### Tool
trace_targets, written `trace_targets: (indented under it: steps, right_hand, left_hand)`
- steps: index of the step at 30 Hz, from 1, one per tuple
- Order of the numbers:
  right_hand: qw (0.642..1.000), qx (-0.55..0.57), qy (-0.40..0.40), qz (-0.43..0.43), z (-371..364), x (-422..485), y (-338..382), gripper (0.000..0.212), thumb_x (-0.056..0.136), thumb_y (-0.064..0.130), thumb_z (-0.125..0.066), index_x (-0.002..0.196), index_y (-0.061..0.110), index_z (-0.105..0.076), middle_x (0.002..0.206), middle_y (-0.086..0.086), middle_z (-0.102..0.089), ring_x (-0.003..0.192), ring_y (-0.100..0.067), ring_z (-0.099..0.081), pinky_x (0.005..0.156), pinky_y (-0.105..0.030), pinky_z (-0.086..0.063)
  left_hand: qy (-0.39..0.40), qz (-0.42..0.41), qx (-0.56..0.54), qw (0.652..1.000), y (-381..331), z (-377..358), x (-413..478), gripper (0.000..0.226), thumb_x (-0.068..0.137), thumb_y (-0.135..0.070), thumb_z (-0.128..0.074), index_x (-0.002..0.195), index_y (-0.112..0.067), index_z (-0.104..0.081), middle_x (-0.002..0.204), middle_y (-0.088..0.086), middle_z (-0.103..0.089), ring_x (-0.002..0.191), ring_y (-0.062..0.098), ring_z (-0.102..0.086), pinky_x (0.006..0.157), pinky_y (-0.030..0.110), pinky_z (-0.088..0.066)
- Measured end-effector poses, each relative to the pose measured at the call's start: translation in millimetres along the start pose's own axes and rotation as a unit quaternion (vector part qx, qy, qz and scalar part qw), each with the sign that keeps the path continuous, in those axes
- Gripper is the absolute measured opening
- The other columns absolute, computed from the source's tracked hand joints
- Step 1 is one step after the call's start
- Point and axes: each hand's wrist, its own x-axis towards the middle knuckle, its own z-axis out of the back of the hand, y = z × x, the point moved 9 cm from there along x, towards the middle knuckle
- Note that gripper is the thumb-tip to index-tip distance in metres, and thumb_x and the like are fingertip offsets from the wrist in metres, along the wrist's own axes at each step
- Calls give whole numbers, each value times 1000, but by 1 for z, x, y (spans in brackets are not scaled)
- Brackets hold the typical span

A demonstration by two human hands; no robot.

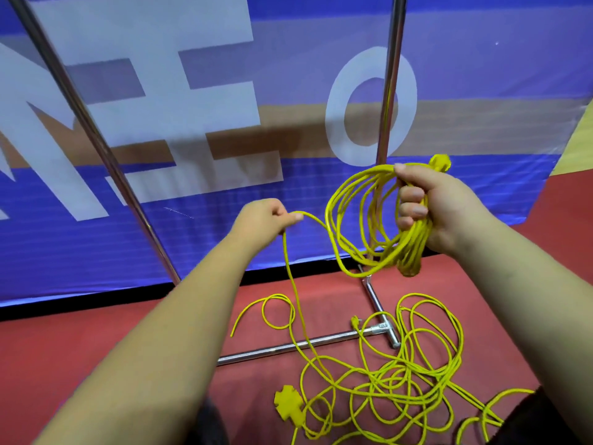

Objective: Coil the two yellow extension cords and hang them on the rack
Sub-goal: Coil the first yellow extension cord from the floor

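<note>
My right hand [430, 207] grips a bundle of yellow cord loops [362, 220], with a yellow plug end [440, 162] sticking up behind the knuckles. My left hand [266, 216] pinches the same cord's free strand [290, 271], which drops from my fingers to the floor. A tangle of loose yellow cord [401, 380] lies on the red floor below, with a yellow socket block [287, 404] at its left edge. The chrome rack's upright poles [390, 91] rise behind my hands.
The rack's chrome base bars [288, 348] lie on the red floor [96, 342] under the loose cord, joined at a T-fitting [383, 326]. A slanted chrome pole [83, 123] crosses the left. A blue banner with white letters [192, 107] stands close behind.
</note>
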Motion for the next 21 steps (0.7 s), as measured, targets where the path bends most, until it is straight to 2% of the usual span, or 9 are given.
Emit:
trace_targets:
  steps: [3, 6, 9, 11, 13, 14, 17, 18, 21]
  right_hand:
    - [998, -52, -27, 36, 1, 3, 2, 40, 103, 28, -65, 67, 27, -48, 52, 8, -32, 35, -9, -28, 41, -21, -31]
    - [994, -83, -31, 71, -2, 7, 4, 37, 100, 27, -69, 67, 26, -53, 54, 5, -33, 38, -12, -29, 44, -26, -34]
    - [983, -146, -28, 110, -7, 10, 3, 35, 97, 25, -72, 69, 24, -52, 56, 1, -34, 40, -16, -30, 46, -29, -38]
    - [974, -182, -27, 129, -13, 10, 1, 37, 96, 25, -73, 66, 24, -51, 56, -3, -36, 42, -20, -31, 47, -31, -41]
    - [970, -198, -35, 138, -16, 11, -2, 37, 96, 24, -73, 65, 23, -53, 56, -5, -37, 43, -22, -32, 47, -32, -42]
    - [968, -202, -41, 142, -18, 11, -3, 37, 96, 24, -73, 64, 22, -54, 56, -6, -37, 43, -22, -32, 47, -33, -43]
    - [963, -217, -53, 153, -24, 13, -6, 40, 96, 23, -73, 60, 22, -56, 54, -6, -39, 43, -23, -34, 48, -35, -45]
    - [960, -224, -58, 157, -25, 14, -7, 40, 96, 23, -74, 60, 21, -55, 53, -7, -40, 43, -23, -36, 48, -36, -45]
    - [938, -290, -71, 176, -28, 19, -11, 40, 94, 27, -76, 60, 18, -57, 53, -8, -48, 42, -25, -43, 49, -37, -48]
  left_hand:
    - [3, 61, -181, 982, -24, 21, -4, 48, 99, -57, -58, 83, -12, -59, 64, 4, -65, 56, 18, -70, 55, 30, -51]
    - [79, 167, -358, 915, -32, 9, -15, 45, 102, -54, -57, 89, -12, -60, 65, 2, -51, 49, 15, -55, 52, 29, -58]
    - [208, 212, -498, 814, -48, -12, -30, 22, 104, -22, -62, 95, -2, -62, 74, 9, -51, 61, 16, -58, 65, 38, -66]
    - [234, 223, -531, 783, -52, -16, -36, 11, 101, 1, -58, 99, 8, -67, 87, 13, -61, 74, 19, -66, 79, 41, -65]
    - [232, 231, -519, 790, -47, -17, -39, 15, 100, 6, -55, 101, 7, -71, 94, 15, -68, 86, 22, -70, 83, 38, -63]
    - [223, 221, -492, 812, -43, -16, -38, 16, 102, 3, -56, 103, 4, -72, 95, 14, -70, 88, 22, -70, 81, 36, -64]
    - [184, 152, -316, 918, -34, -1, -37, 21, 108, -24, -55, 113, -10, -70, 95, 8, -74, 85, 22, -75, 71, 36, -61]
    - [170, 137, -277, 936, -35, 3, -39, 24, 109, -30, -53, 115, -11, -68, 94, 9, -75, 82, 22, -77, 69, 37, -61]
    - [140, 152, -333, 920, -36, -1, -43, 31, 109, -32, -54, 113, -2, -60, 89, 18, -71, 69, 23, -76, 61, 41, -65]
